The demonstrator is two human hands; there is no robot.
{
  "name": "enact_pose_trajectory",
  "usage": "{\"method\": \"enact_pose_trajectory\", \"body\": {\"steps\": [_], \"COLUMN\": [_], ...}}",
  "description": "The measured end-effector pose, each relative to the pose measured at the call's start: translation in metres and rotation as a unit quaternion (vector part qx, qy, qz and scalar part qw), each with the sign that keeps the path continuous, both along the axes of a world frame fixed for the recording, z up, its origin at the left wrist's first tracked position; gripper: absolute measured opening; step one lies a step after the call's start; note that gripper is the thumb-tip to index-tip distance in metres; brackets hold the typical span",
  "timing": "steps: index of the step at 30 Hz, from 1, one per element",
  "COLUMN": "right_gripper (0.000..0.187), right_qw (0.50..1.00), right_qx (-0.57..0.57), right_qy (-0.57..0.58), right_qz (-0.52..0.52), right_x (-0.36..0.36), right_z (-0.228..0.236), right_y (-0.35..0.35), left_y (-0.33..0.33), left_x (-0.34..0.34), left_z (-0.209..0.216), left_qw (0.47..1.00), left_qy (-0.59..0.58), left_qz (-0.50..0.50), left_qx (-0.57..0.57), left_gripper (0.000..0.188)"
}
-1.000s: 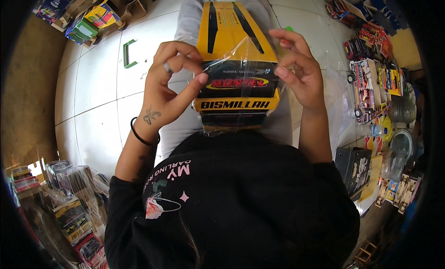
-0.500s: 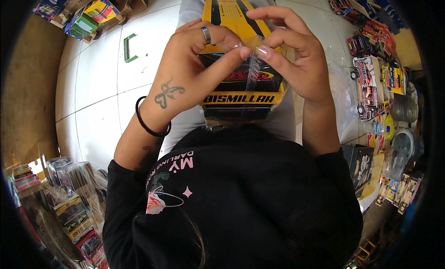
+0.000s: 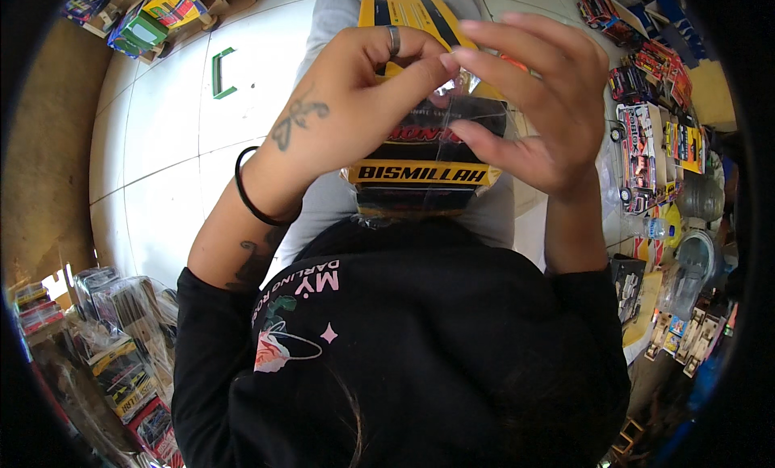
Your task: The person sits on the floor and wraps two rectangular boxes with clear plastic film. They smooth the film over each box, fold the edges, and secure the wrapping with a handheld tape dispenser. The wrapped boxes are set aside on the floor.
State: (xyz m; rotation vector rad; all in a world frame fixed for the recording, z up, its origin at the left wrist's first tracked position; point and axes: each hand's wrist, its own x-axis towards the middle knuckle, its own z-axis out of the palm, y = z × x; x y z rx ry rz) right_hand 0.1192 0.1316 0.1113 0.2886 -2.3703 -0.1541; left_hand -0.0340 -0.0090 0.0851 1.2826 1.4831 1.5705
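A yellow and black toy truck (image 3: 416,174) in clear plastic wrap (image 3: 444,151) rests on my lap between my legs. Over its top, my left hand (image 3: 355,97) is closed, thumb and index finger pinched on a bit of the film. Most of that pinched bit is hidden behind the fingers. My right hand (image 3: 553,105) hovers just right of it, fingers spread and thumb well apart. Its index fingertip comes close to my left thumb tip; whether they touch I cannot tell.
A green bracket-shaped piece (image 3: 219,73) lies on the white tiled floor at left. Toy trucks (image 3: 638,157) and clear plastic bottles (image 3: 696,266) line the right side. Wrapped packages (image 3: 121,371) are stacked at lower left. Colourful toy pieces (image 3: 157,24) stand at upper left.
My right hand has let go of the film and moved right and up, its fingers opening. My left hand has shifted slightly up and right, still pinching.
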Motion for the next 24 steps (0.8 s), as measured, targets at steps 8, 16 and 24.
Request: {"method": "enact_pose_trajectory", "body": {"steps": [8,16,24], "right_gripper": [0.042,0.037,0.019], "right_qw": [0.988,0.997,0.967], "right_qx": [-0.095,0.017,-0.171], "right_qy": [-0.069,-0.020,-0.157], "right_qz": [0.104,0.068,0.102], "right_x": [-0.017,-0.008,-0.012], "right_z": [0.001,0.009,0.010], "right_y": [0.015,0.009,0.016], "left_y": [-0.011,-0.011,-0.010], "left_x": [-0.008,-0.004,-0.002], "left_z": [0.003,-0.006,-0.003], "left_qw": [0.990,1.000,0.960], "left_qy": [0.142,0.011,0.262], "left_qz": [-0.002,0.003,0.048], "left_qx": [0.001,0.005,0.080], "left_gripper": [0.023,0.023,0.024]}}
